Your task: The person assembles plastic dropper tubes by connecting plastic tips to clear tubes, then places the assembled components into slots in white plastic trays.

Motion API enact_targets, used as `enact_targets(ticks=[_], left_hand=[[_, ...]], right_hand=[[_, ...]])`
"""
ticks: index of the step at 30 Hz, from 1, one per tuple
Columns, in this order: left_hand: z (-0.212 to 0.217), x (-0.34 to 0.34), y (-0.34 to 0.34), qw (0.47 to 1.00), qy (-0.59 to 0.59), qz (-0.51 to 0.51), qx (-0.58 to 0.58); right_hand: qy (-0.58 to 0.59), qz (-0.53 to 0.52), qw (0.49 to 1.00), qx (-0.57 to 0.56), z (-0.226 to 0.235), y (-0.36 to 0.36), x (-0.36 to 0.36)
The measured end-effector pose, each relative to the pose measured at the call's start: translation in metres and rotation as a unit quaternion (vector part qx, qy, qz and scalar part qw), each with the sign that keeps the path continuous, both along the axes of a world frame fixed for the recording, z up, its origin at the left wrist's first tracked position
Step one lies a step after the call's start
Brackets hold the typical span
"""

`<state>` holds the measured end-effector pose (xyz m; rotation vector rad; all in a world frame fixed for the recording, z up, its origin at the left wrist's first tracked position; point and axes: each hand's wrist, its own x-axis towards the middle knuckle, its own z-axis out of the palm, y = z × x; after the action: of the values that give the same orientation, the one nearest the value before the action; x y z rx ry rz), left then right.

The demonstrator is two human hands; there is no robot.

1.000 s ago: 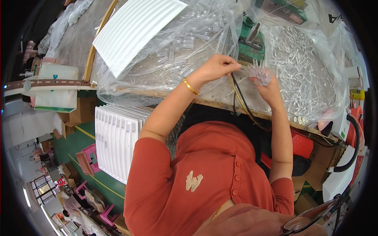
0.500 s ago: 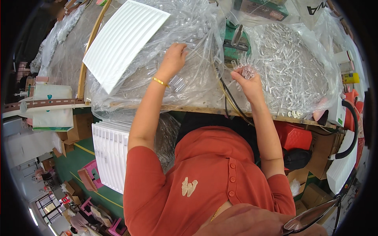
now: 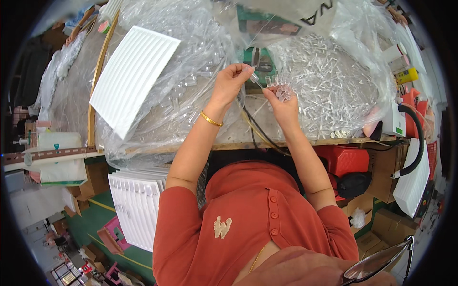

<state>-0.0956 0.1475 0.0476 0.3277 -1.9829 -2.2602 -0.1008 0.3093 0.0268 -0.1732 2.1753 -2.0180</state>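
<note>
I see one small clear plastic tube (image 3: pixel 256 79) pinched at its upper end, slanting down toward a bunch of like clear tubes (image 3: pixel 281 89) that stand packed side by side, open ends up, gripped above the desk (image 3: pixel 267 128).

Just one fisheye view here, head-mounted, looking straight down over the person's chest at the worktop (image 3: pixel 286 143) close in front, edges bending hard toward the rim.
</note>
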Motion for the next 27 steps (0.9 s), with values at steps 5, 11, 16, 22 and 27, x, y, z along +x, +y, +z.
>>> enact_targets(ticks=[5,11,16,22,27], left_hand=[[0.035,-0.041,0.008,0.998,0.052,0.019,-0.009],[0.034,-0.076,-0.008,0.994,0.099,0.012,-0.054],[0.003,-0.073,-0.018,0.965,0.188,0.031,-0.181],[-0.002,-0.080,-0.006,0.958,0.221,0.071,-0.168],[0.016,-0.064,0.001,0.964,0.239,0.065,-0.102]], right_hand=[[-0.039,-0.070,0.951,-0.298,0.001,-0.034,-0.034],[-0.025,-0.074,0.916,-0.395,-0.007,-0.066,-0.063],[0.002,-0.136,0.956,-0.261,-0.022,-0.051,-0.063],[-0.051,-0.085,0.974,-0.205,-0.019,0.017,-0.052],[-0.033,-0.038,0.986,-0.156,-0.021,0.026,-0.038]])
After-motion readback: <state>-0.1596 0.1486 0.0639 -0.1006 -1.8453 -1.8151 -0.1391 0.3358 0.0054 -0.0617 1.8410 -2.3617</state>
